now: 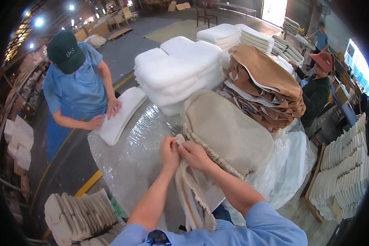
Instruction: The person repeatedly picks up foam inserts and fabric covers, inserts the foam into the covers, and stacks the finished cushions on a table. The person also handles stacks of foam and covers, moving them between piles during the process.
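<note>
Reaching in from below, both bare forearms converge at the near-left edge of the beige fabric pile [229, 131]. We log the left hand [169, 153] curled, fingertips pinching the top end of a frayed beige strip [187, 192]; right hand [194, 156] just beside it, thumb and fingers pinching the same end. We see the strip trail down between the forearms, nearer than the pile, brown line along its length. Glossy grey table [127, 164] shows left of the pile. Beyond the pile, we have a brown fabric stack [270, 78] to its right, white padding stack [178, 69] to its left. Far left of the pile: co-worker [76, 78], dark green cap, both hands on a white pad [123, 117].
</note>
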Available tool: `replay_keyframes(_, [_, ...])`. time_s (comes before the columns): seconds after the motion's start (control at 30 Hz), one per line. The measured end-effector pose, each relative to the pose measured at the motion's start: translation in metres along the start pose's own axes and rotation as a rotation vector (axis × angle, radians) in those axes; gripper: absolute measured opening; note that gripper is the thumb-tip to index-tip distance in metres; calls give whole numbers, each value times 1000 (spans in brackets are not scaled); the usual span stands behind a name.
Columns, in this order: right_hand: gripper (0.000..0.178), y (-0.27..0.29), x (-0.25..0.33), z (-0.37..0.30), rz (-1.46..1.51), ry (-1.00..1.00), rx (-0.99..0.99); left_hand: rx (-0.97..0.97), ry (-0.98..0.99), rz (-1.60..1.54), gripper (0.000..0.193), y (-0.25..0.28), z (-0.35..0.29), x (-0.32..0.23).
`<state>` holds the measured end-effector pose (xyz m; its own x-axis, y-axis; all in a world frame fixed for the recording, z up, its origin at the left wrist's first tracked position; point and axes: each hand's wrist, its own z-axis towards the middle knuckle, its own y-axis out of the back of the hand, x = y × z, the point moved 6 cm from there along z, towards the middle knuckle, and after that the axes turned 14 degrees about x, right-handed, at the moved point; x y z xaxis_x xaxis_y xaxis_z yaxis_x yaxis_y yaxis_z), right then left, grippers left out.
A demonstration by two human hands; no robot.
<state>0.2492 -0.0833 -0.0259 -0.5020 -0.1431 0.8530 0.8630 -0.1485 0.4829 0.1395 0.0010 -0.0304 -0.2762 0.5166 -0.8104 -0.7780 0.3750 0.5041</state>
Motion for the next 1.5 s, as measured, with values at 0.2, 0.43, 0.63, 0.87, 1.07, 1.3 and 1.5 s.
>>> replay_keyframes(0.2, [37,1,-72,24,856,-179,-163,28,11,41,1,-7,1,-8])
replay_keyframes(0.43, [34,-23,-97,54,846,-130,-85,70,15,5,3,-8,3,-11])
replay_keyframes(0.63, [33,-12,-85,70,625,-103,110,69,58,-54,3,-11,-1,-3])
replay_keyframes(0.87, [32,-9,-80,72,546,-229,214,110,1,-3,1,-13,1,5])
replay_keyframes(1.07, [69,11,-40,10,1107,-250,-110,142,-15,-168,12,-21,5,8])
replay_keyframes(1.3, [65,26,-19,-32,382,-363,-29,338,60,-308,32,-33,13,10])
replay_keyframes(1.5, [17,34,-8,-10,-23,-309,-154,418,20,-222,40,-30,23,17])
